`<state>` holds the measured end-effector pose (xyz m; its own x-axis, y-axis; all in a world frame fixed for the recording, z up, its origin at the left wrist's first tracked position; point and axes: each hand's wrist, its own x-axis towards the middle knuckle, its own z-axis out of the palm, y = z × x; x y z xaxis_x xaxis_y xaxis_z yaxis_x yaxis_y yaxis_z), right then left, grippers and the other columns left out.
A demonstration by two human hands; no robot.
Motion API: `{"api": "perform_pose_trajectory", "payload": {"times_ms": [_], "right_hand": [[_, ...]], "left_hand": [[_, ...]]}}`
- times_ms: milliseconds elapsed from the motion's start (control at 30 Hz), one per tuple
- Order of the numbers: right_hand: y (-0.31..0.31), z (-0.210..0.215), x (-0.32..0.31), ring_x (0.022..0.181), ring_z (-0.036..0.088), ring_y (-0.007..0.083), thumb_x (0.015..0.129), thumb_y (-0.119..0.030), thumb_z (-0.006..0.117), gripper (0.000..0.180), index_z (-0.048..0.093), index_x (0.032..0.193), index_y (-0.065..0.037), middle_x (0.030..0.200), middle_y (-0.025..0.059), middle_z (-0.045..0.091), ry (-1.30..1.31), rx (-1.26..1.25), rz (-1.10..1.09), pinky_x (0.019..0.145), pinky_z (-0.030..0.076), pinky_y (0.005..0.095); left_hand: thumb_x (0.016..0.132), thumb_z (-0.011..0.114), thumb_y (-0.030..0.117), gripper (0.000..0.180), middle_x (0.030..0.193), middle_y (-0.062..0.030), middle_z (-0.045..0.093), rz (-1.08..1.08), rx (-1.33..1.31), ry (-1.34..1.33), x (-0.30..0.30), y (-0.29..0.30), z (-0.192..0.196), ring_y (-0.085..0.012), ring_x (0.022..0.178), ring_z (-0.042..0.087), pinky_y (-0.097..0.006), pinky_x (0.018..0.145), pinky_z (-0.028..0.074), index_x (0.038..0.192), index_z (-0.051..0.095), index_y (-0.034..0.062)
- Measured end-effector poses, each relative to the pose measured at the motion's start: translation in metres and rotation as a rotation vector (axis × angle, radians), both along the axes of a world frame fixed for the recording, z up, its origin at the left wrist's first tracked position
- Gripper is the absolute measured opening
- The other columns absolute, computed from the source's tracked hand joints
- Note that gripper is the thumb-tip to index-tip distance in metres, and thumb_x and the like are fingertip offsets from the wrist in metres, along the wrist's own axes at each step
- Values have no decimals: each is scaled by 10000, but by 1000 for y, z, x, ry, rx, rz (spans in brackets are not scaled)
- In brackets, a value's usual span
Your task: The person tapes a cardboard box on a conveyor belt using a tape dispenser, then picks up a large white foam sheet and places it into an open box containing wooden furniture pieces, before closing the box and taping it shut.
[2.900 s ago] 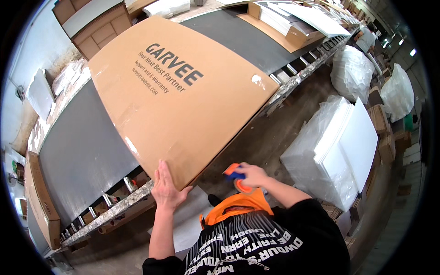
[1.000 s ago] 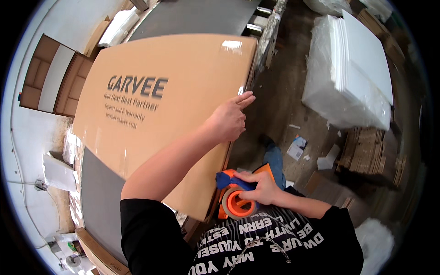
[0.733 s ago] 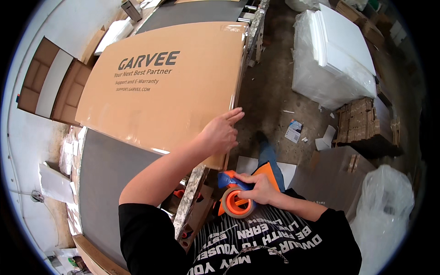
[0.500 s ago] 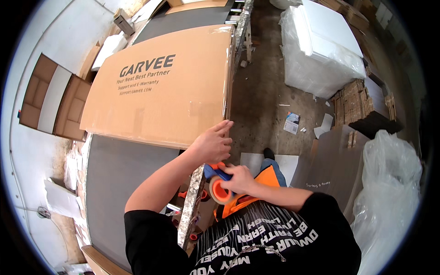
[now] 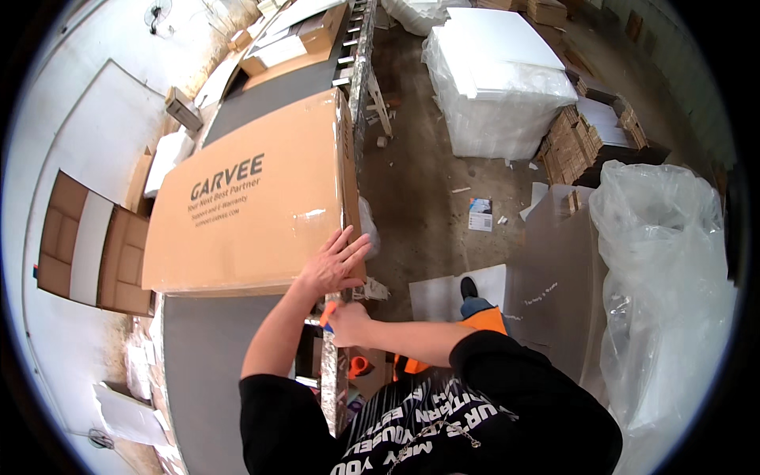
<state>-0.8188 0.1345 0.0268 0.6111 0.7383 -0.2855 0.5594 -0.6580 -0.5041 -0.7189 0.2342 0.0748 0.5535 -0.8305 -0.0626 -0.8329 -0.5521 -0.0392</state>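
On the grey conveyor belt (image 5: 214, 372) lies the large flat cardboard box (image 5: 253, 198), printed face up, its near right corner at the belt's metal edge. The left hand (image 5: 332, 265) presses flat on that corner, fingers spread, grasping nothing. Just below it the right hand (image 5: 348, 323) is clenched on an orange and blue tape dispenser (image 5: 326, 315), mostly hidden, seemingly against the box's near end. The step looks like taping that end; the next move probably calls for steady pressure from the left hand while the dispenser runs along the edge.

Head camera looks steeply down, close over the cardboard box (image 5: 253, 198).
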Motion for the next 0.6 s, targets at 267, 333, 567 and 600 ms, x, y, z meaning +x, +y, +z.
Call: {"api": "perform_pose_trajectory", "payload": {"times_ms": [267, 333, 567, 600], "right_hand": [[-144, -64, 9, 819, 643, 101, 649, 12, 706, 644, 635, 1270, -143, 1017, 46, 700, 1054, 825, -625, 769, 523, 249], [-161, -56, 38, 948, 628, 138, 678, 7, 651, 674, 509, 1335, 50, 1123, 106, 661, 1036, 1108, -769, 887, 487, 267], [-143, -30, 95, 879, 620, 99, 679, -13, 665, 627, 564, 1296, 29, 994, 90, 687, 954, 1012, -659, 843, 495, 247], [-140, -33, 82, 878, 615, 91, 681, -10, 668, 627, 567, 1299, 14, 984, 82, 689, 955, 995, -639, 848, 490, 239]], "left_hand": [[540, 825, 549, 1247, 1574, -99, 196, 357, 94, 38, -19, 2, 11, -345, 1458, 128, -446, 1199, 132, 1500, 198, 60], [533, 820, 564, 1258, 1572, -100, 199, 375, 111, 34, -23, 4, 12, -344, 1457, 131, -443, 1200, 132, 1497, 198, 48], [539, 640, 791, 1313, 1556, -157, 216, 363, 9, 41, -27, 1, 10, -358, 1453, 139, -451, 1193, 129, 1464, 227, -44], [521, 616, 824, 1354, 1544, -195, 224, 370, 0, 29, -29, 4, 5, -373, 1449, 144, -460, 1190, 126, 1456, 218, -71]]}}
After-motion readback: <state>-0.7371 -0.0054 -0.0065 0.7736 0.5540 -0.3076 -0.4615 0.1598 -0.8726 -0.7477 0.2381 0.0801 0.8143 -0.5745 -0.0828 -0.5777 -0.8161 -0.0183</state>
